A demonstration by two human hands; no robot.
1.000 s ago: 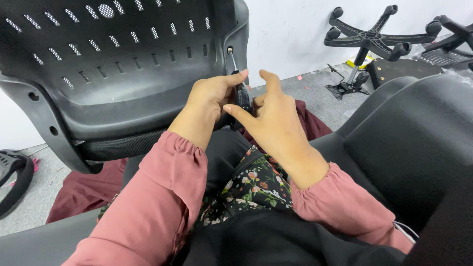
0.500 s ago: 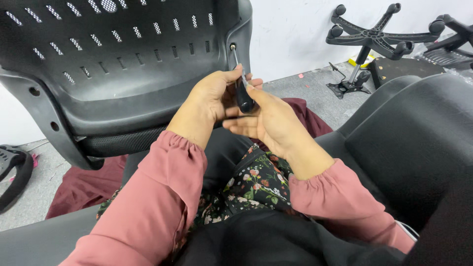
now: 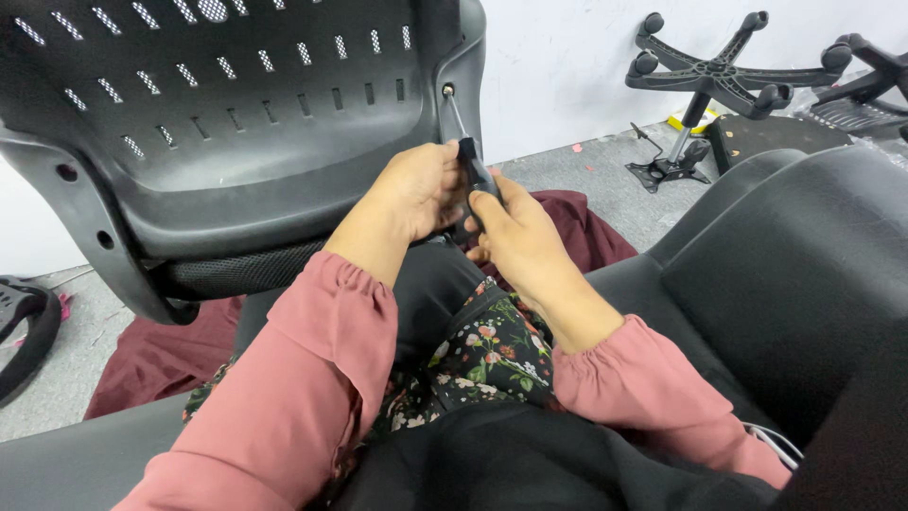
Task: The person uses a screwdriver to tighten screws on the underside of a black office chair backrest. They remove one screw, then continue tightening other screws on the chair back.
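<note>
The person sat low with a large black plastic chair back with rows of small slots (image 3: 236,123) leaning in front of the knees. Both hands met at its right edge. The left hand (image 3: 416,189) was closed around the black handle of a screwdriver with a thin metal shaft (image 3: 465,147); the fingers were curled and pressed together on the handle, with the thumb on top. The right hand (image 3: 515,232) held the lower end of the same handle from below, its fingers folded around it and touching the left hand. The shaft went up and to the left, and its tip sat in a small screw hole (image 3: 446,91) in the side frame of the chair back.

Both arms wore pink sleeves with gathered cuffs (image 3: 331,360), over a dark garment with a flower pattern (image 3: 492,350). A black padded seat cushion (image 3: 794,284) lay at the right. Farther behind, a black five-arm chair base with wheels (image 3: 719,71) stood upside down on the grey floor (image 3: 605,170), near the white wall (image 3: 567,66).
</note>
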